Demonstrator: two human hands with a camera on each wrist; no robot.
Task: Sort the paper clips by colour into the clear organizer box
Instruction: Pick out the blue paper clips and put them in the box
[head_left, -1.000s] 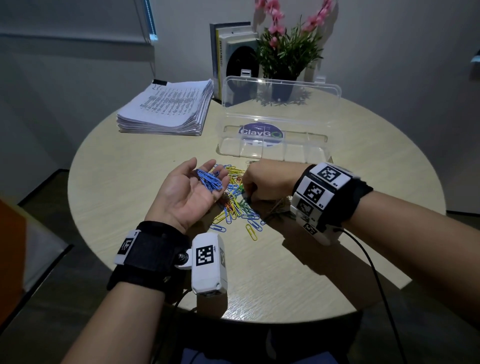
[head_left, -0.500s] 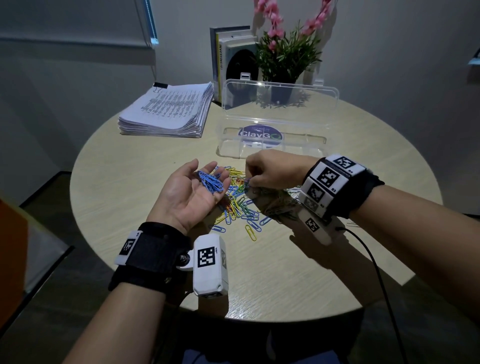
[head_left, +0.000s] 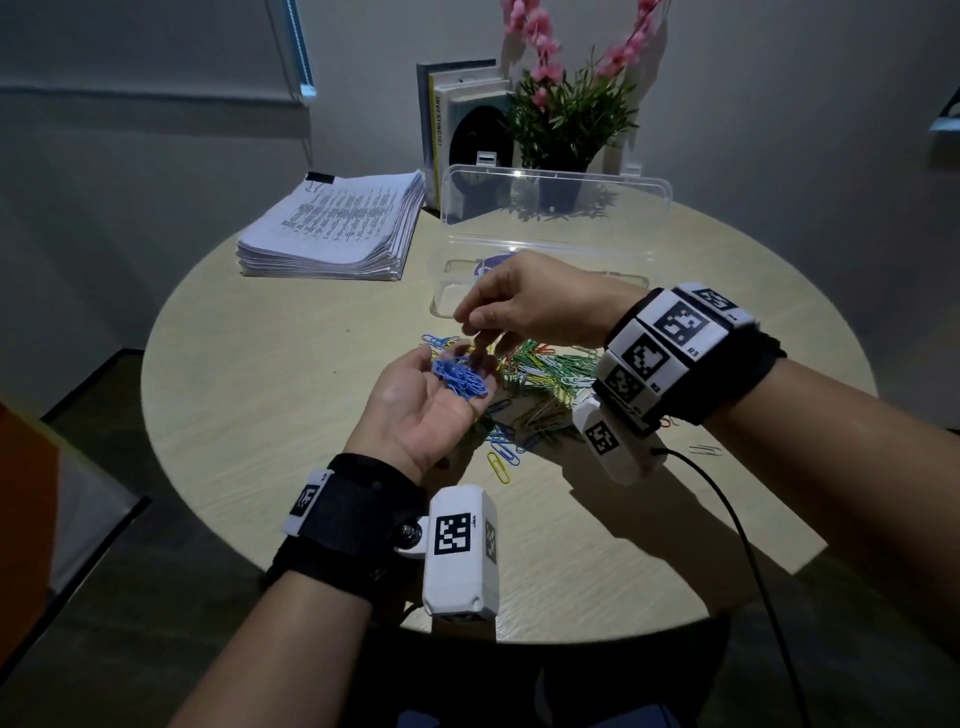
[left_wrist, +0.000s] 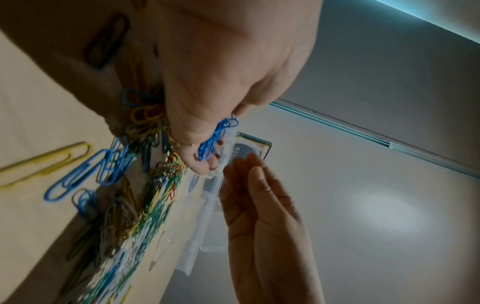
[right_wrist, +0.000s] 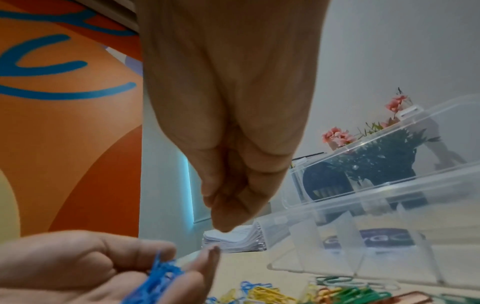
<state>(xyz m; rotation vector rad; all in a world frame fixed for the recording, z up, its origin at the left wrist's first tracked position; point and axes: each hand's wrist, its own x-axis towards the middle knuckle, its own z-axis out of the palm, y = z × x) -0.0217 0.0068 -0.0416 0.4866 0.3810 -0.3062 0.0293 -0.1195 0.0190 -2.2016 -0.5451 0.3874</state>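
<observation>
My left hand (head_left: 452, 359) is held palm up above the table, its fingers cupped round a bunch of blue paper clips (head_left: 462, 382), which also show in the wrist views (left_wrist: 211, 142) (right_wrist: 158, 275). My right hand (head_left: 470, 327) hovers just over the left fingers. Its fingertips (right_wrist: 221, 223) are gathered and point down, with no clip visible between them. Under and right of both hands lies the mixed pile of paper clips (head_left: 550, 369) in blue, yellow, green and red. Behind the right hand stands the clear organizer box (head_left: 441, 291), its lid (head_left: 556, 200) upright.
A stack of printed paper (head_left: 332, 228) lies at the back left of the round table (head_left: 260, 395). Books (head_left: 457, 119) and a potted plant (head_left: 566, 114) stand behind the box. A black cable (head_left: 727, 504) trails from my right wrist. A loose yellow clip (head_left: 498, 467) lies near the front.
My right hand has lifted off the clip pile and moved up and left, over the left hand's fingers. The left hand has stayed palm up with the blue clips.
</observation>
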